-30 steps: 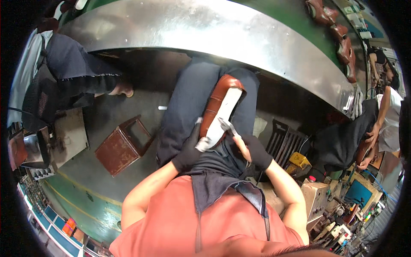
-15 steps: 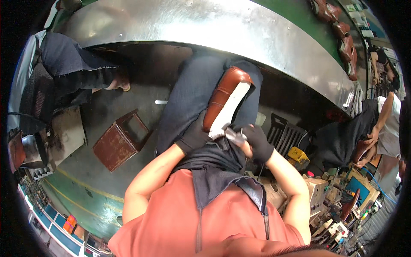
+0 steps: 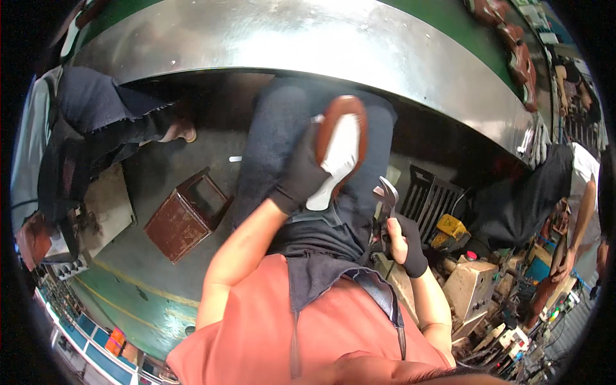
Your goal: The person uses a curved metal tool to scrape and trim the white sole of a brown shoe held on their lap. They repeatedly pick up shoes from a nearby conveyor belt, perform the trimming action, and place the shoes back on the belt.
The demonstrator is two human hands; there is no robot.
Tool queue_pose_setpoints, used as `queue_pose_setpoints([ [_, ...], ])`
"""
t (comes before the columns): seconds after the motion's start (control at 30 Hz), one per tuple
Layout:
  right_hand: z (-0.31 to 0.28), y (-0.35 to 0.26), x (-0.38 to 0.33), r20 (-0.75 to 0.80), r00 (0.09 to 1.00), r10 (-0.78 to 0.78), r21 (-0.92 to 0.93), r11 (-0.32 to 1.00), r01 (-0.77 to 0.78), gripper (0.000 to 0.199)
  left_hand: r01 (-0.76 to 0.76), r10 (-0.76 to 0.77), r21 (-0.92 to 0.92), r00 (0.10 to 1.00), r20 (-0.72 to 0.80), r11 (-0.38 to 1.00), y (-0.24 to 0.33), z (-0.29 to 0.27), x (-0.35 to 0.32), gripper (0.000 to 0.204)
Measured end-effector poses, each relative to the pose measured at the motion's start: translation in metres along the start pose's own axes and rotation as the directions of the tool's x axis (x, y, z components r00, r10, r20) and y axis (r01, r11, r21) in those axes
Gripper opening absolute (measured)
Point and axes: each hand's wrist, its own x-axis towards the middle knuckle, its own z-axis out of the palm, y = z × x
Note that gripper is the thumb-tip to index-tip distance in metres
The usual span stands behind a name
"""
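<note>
White glare on metal bench (image 3: 256, 45); dark shadow beneath; shoe (image 3: 343, 141) slightly blurred; fisheye edges bent, corners black.

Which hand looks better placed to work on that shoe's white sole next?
The right hand, I'd judge: it grips the metal-headed hand tool, off to the right of the brown shoe and apart from it. The left hand holds the shoe's left side, so it seems suited to steadying.

The shoe (image 3: 342, 149) looks glossy leather — the bench (image 3: 308, 40) shiny metal.

shoe (image 3: 344, 142): over lap (image 3: 266, 160) | stool (image 3: 178, 226): left of lap | bench (image 3: 276, 38): ahead
</note>
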Motion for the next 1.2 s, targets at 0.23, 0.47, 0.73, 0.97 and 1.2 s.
queue_pose_setpoints([
  [0.23, -0.03, -0.021, 0.045, 0.241, 0.97, 0.043, -0.339, 0.94, 0.042, 0.041, 0.169, -0.116, -0.285, 0.974, 0.194, 0.944, -0.031, 0.008, -0.043, 0.071],
  [0.47, -0.007, -0.077, 0.078, 0.389, 0.921, -0.017, -0.845, 0.392, 0.364, 0.041, -0.137, 0.119, 0.19, 0.987, 0.104, 0.972, -0.049, 0.045, -0.065, 0.088],
  [0.73, -0.032, -0.045, 0.133, 0.588, 0.808, -0.037, -0.705, 0.467, 0.534, 0.053, 0.125, -0.2, -0.621, 0.978, -0.053, 0.774, -0.06, 0.05, -0.022, 0.054],
  [0.97, -0.001, -0.121, 0.108, 0.419, 0.875, 0.242, -0.908, 0.089, 0.41, 0.023, -0.014, 0.013, -0.047, 1.0, -0.014, 0.999, -0.053, 0.037, -0.007, 0.08],
  [1.2, 0.026, -0.075, 0.081, 0.775, 0.461, -0.432, -0.344, 0.325, 0.881, 0.04, 0.407, -0.109, -0.67, 0.891, 0.441, 0.621, -0.121, 0.023, 0.009, 0.056],
])
